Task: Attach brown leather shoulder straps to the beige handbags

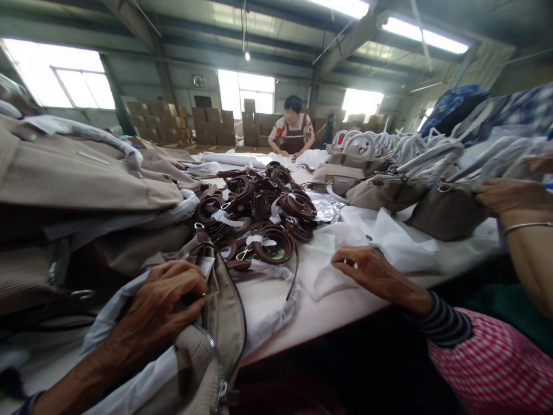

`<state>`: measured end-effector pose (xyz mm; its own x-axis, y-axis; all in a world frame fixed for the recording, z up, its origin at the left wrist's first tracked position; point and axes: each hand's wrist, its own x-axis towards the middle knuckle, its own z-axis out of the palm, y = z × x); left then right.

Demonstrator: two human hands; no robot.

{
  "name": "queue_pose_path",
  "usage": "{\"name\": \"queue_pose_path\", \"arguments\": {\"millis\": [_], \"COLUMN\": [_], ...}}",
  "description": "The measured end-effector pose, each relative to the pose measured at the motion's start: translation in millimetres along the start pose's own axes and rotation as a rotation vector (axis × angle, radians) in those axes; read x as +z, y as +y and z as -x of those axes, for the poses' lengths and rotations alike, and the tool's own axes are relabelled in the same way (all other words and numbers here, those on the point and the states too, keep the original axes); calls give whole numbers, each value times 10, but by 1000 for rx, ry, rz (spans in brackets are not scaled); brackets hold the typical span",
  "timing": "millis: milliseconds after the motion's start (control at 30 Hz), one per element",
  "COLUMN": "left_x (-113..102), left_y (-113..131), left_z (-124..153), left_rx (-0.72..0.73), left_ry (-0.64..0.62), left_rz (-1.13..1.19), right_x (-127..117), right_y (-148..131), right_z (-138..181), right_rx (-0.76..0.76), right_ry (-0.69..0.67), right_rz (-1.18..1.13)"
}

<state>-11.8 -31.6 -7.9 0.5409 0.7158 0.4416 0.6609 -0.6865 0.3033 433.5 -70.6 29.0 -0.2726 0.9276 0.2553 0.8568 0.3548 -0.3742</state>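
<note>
My left hand (pixel 173 294) is closed on the edge of an open beige handbag (pixel 194 351), its thumb at the opening. The bag's zipper is undone and shows a tan lining, with a small white tag near the top. White wrapping covers its handle beside my wrist. Over the thin white wrapping sheets (pixel 324 259) is my right hand (pixel 371 270), fingers bent together; what they pinch, if anything, is hidden. Between the hands and farther back lies a heap of coiled brown straps (pixel 276 242) with metal clips and white wraps.
Beige bags (pixel 86 167) are piled at the left. At the right stand several bags (pixel 384 190) with wrapped handles, where another person's hand (pixel 501 196) with a bracelet reaches in. A co-worker (pixel 294 132) bends over the table's far end. Cardboard boxes (pixel 159 121) are stacked behind.
</note>
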Motion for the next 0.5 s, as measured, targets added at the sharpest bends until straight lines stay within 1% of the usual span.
{"name": "queue_pose_path", "arguments": {"millis": [133, 300, 433, 500], "left_x": [-39, -67, -72, -74], "left_y": [65, 154, 182, 187], "left_z": [-18, -42, -49, -52], "left_rx": [-14, -29, -40, -40], "left_ry": [-16, -25, -13, -11], "left_rz": [-8, 4, 30, 48], "right_x": [36, 70, 193, 280], "right_y": [-291, -472, -650, -734], "right_z": [-198, -477, -882, -1129], "right_rx": [-111, -215, -291, -351], "right_ry": [49, 64, 68, 69], "right_rz": [-24, -79, -114, -54]}}
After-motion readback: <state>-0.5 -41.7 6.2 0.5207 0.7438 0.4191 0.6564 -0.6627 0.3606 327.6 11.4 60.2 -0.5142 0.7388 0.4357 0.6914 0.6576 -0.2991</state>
